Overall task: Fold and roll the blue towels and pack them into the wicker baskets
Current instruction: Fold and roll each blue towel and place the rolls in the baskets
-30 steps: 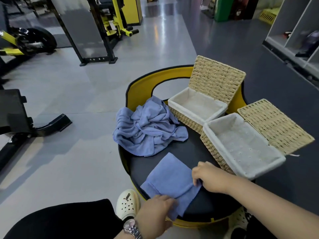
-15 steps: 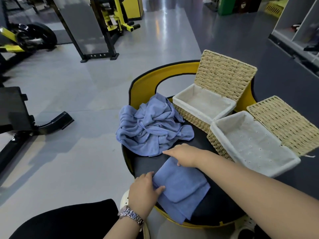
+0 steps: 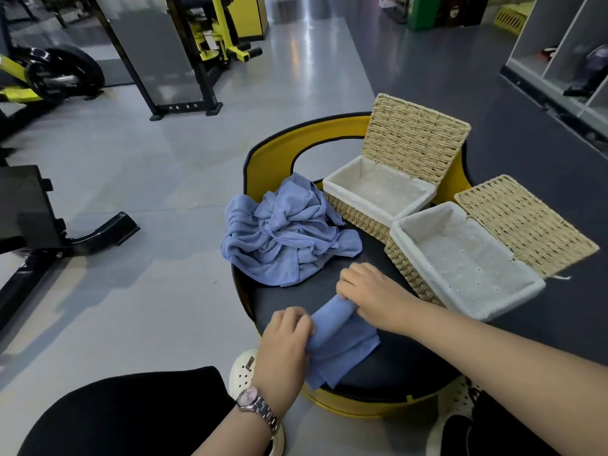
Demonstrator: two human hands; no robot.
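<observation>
Blue towel (image 3: 342,337) under both hands' fingers (image 3: 297,319)

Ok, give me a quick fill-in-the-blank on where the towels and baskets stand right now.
1. Both hands, left hand and right hand, are on the ____ towel.
2. Both baskets, the near basket and the far basket, hold ____ towels.
3. The towel pile lies crumpled ____ of the far basket.

Missing words: rolled; no; left

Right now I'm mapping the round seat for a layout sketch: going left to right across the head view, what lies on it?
Towel pile → far basket → near basket.
</observation>
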